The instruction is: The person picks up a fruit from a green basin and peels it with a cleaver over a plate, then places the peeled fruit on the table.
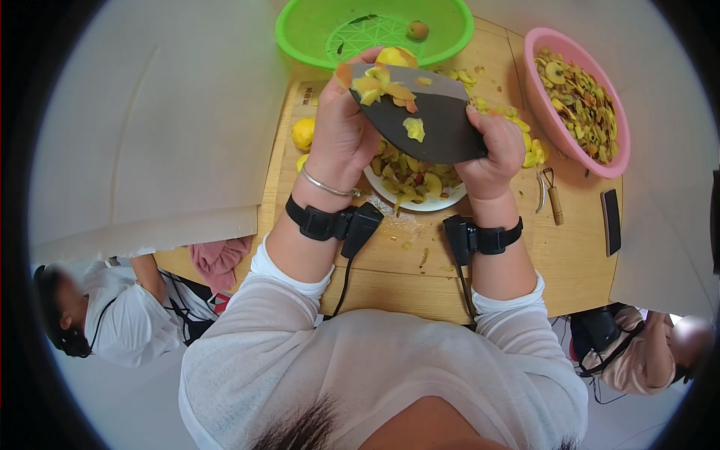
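My right hand [496,146] grips the right end of a broad, dark cleaver [450,124], thumb on its near face; any handle is hidden. Several yellow fruit pieces with reddish peel [381,88] cling to the blade. At the blade's left end, my left hand [346,120] is closed, its fingers reaching round a yellow peeled fruit [396,57] behind the top edge. Below the blade stands a white bowl [431,205] of fruit scraps [420,184], partly covered by the cleaver.
A green basin [300,46] holds one unpeeled fruit [418,30]. A pink basin [619,161] of peelings stands right. Yellow fruit [304,133] lies left on the wooden table [375,281]. A peeler [554,199] and a phone [611,221] lie right. Two people sit beyond the partitions.
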Demonstrator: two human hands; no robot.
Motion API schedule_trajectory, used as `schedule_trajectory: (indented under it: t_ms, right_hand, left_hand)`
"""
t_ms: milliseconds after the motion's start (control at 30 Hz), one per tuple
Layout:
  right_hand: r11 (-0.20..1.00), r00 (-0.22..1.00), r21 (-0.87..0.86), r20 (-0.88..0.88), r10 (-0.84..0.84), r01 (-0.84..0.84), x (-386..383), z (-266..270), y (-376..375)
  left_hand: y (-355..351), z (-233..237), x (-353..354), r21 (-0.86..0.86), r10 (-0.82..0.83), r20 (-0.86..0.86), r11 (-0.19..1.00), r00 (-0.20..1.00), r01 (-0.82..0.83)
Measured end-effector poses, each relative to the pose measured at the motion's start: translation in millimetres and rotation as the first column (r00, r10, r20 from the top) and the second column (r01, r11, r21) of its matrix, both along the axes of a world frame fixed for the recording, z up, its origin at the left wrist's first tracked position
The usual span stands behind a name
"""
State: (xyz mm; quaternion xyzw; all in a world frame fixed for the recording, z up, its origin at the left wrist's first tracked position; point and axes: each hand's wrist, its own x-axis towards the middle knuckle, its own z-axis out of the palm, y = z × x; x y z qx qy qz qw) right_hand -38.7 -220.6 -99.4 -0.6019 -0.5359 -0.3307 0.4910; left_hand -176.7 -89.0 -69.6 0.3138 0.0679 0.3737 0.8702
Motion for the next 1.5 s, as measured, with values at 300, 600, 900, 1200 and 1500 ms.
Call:
schedule_trajectory:
  t_ms: [300,600,900,1200,1500]
  right_hand:
    - [1.000,1.000,-0.019,0.013,-0.018,0.018,0,1,-1]
    - [1.000,1.000,0.007,-0.021,0.002,-0.002,4,-3,1]
    - [1.000,1.000,0.010,-0.029,-0.007,0.007,1,0,2]
    - [0.998,0.992,0.020,-0.106,-0.064,0.066,12,-9,1]
    - [0.999,0.999,0.001,-0.035,0.039,-0.039,2,0,0]
  left_hand:
    - [0,-2,-4,-0.017,-0.003,0.010,1.000,1.000,0.003]
    - [5,0,-6,-0.028,-0.037,-0.004,0.999,0.999,0.037]
    - [6,2,-8,-0.001,-0.030,-0.007,1.000,1.000,0.030]
    - [-1,8,-6,0.112,0.004,-0.018,0.994,1.000,-0.002]
    - [3,5,-6,0.043,-0.015,-0.006,0.999,1.000,0.016]
